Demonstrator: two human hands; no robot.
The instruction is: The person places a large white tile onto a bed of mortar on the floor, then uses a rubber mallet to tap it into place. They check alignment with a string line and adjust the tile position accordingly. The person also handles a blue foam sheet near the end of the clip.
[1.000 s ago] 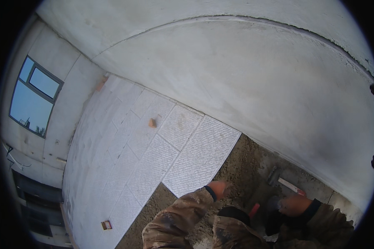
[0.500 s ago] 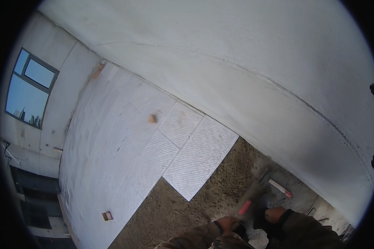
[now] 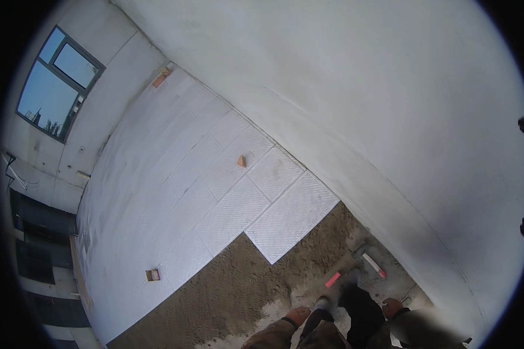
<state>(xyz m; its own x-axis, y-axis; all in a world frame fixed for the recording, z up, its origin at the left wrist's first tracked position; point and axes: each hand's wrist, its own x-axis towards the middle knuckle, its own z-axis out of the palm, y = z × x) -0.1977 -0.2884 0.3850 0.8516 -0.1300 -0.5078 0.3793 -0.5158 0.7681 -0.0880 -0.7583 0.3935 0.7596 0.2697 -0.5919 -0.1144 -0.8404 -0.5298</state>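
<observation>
My left hand [image 3: 298, 314] hangs beside my left leg, its back toward me and its fingers hidden. My right hand [image 3: 393, 307] is by my right thigh, also with its fingers out of sight. No held thing shows in either hand. On the ground ahead of my feet lie a red block-like piece [image 3: 332, 280], perhaps a tool's handle, and a hammer-like tool [image 3: 374, 264] with a pale, red-ended handle and dark head. Beyond them, a large silvery-white textured panel [image 3: 291, 218] projects over the brown sandy bed [image 3: 239, 279].
More pale panels [image 3: 180, 168] cover the floor to the left. A brick fragment [image 3: 241, 161] and a small box-like object [image 3: 152, 275] rest on them. A tall grey wall [image 3: 355, 104] runs along the right. A window [image 3: 61, 81] is in the far left wall.
My view has shifted, bringing the panels lower at the right and the window higher. My hands sit farther apart beside my legs. The tools appear to lie where they were.
</observation>
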